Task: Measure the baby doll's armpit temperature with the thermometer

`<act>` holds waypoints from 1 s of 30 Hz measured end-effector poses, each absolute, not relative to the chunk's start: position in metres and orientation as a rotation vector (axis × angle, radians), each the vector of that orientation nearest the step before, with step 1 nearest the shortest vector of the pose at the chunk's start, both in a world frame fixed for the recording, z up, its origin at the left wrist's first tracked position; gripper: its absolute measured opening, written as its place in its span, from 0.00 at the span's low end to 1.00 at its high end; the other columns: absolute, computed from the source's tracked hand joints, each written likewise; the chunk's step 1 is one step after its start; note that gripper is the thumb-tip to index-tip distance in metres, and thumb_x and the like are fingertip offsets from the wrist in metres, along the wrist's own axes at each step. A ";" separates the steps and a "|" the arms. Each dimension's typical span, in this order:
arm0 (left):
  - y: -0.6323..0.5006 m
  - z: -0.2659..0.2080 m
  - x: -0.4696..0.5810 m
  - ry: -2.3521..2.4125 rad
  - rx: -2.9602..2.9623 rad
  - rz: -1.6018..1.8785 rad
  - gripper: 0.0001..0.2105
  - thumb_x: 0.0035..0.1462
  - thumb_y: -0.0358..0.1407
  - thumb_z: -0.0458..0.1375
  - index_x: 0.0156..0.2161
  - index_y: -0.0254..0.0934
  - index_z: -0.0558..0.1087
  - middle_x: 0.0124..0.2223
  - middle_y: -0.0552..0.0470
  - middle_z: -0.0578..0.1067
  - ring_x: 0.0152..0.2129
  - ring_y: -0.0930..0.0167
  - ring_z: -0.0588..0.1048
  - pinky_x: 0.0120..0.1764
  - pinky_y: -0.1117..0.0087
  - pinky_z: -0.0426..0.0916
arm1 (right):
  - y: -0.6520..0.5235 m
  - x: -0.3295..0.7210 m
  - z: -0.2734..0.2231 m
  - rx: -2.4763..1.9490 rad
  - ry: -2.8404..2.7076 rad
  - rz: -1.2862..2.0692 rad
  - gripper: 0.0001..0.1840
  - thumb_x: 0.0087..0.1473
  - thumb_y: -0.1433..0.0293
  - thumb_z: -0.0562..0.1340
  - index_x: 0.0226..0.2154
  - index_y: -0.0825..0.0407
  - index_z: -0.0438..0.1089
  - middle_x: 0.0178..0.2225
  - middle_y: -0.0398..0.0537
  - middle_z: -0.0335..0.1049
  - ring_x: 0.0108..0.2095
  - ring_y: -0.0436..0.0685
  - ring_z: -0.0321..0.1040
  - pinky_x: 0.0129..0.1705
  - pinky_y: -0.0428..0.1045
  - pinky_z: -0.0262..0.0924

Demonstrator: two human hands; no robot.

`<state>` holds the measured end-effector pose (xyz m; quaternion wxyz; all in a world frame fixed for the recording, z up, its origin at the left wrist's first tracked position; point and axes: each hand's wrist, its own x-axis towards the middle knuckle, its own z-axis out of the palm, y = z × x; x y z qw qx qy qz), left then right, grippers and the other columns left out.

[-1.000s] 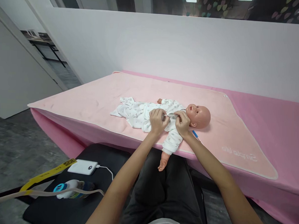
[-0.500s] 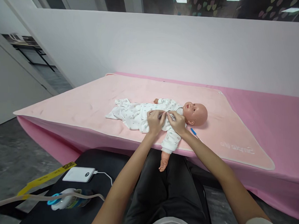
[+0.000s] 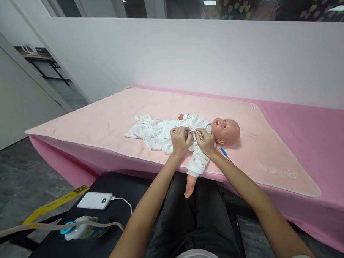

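A baby doll [image 3: 229, 132] lies on its back, its head to the right. It wears a white patterned baby outfit [image 3: 157, 133], whose legs lie flat to the left. Over the doll's chest, my left hand [image 3: 181, 141] pinches a thin white tie string of the outfit. My right hand [image 3: 205, 141] is close beside it, fingers also closed on white string near the collar. How the strings cross between my fingertips is too small to make out. One doll arm [image 3: 190, 185] hangs past the table's near edge.
Under the doll is a light pink mat [image 3: 110, 115] on a pink-covered table [image 3: 330, 151]. A slim blue-and-white stick [image 3: 224, 151] lies near the doll's head. On a black chair at left are a white power bank [image 3: 94, 200] with a cable and a bottle [image 3: 83, 228].
The view has shifted slightly. My fingertips have moved a little at the doll's chest, still pinching the white string. The doll stays in place.
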<state>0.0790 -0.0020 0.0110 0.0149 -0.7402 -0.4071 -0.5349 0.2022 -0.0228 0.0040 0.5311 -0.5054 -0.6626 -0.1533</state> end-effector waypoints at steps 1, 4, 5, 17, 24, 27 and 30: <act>-0.002 0.011 0.079 -1.265 -2.305 -1.668 0.03 0.53 0.30 0.50 0.30 0.38 0.64 0.29 0.54 0.72 0.29 0.70 0.68 0.42 0.64 0.55 | -0.023 0.202 0.004 -1.208 -1.583 -0.366 0.13 0.58 0.63 0.53 0.31 0.51 0.70 0.27 0.44 0.75 0.23 0.48 0.69 0.25 0.43 0.56; -0.003 0.012 0.079 -1.257 -2.297 -1.680 0.03 0.52 0.30 0.50 0.29 0.38 0.64 0.29 0.53 0.71 0.29 0.69 0.67 0.40 0.65 0.56 | -0.023 0.202 0.004 -1.216 -1.590 -0.353 0.13 0.58 0.63 0.53 0.31 0.51 0.70 0.28 0.44 0.75 0.24 0.49 0.70 0.26 0.43 0.56; -0.003 0.013 0.079 -1.256 -2.292 -1.686 0.03 0.52 0.30 0.50 0.29 0.38 0.64 0.29 0.53 0.71 0.29 0.69 0.67 0.39 0.65 0.56 | -0.023 0.202 0.005 -1.220 -1.592 -0.348 0.14 0.58 0.63 0.53 0.31 0.51 0.70 0.28 0.44 0.75 0.25 0.49 0.70 0.27 0.43 0.56; -0.004 0.012 0.077 -1.306 -2.378 -1.680 0.03 0.45 0.28 0.50 0.27 0.39 0.61 0.25 0.54 0.68 0.26 0.69 0.66 0.37 0.66 0.58 | -0.031 0.199 0.015 -1.315 -1.691 -0.273 0.11 0.51 0.70 0.56 0.37 0.50 0.71 0.34 0.43 0.76 0.32 0.51 0.72 0.31 0.44 0.59; -0.004 0.011 0.078 -1.288 -2.342 -1.708 0.05 0.44 0.27 0.50 0.28 0.39 0.63 0.25 0.54 0.68 0.26 0.69 0.67 0.37 0.66 0.58 | -0.031 0.200 0.017 -1.387 -1.795 -0.211 0.11 0.53 0.70 0.55 0.36 0.49 0.72 0.35 0.44 0.76 0.34 0.53 0.72 0.32 0.45 0.58; -0.003 0.010 0.079 -1.312 -2.326 -1.716 0.06 0.45 0.27 0.50 0.30 0.39 0.65 0.25 0.54 0.68 0.26 0.69 0.67 0.36 0.66 0.59 | -0.029 0.202 0.015 -1.409 -1.802 -0.241 0.12 0.55 0.67 0.55 0.37 0.49 0.72 0.31 0.43 0.76 0.31 0.52 0.72 0.29 0.44 0.55; -0.004 0.010 0.079 -1.314 -2.321 -1.721 0.07 0.46 0.27 0.51 0.33 0.39 0.66 0.26 0.54 0.68 0.26 0.69 0.67 0.37 0.66 0.59 | -0.028 0.202 0.013 -1.415 -1.801 -0.261 0.12 0.56 0.66 0.54 0.37 0.48 0.72 0.27 0.43 0.75 0.28 0.52 0.71 0.27 0.44 0.53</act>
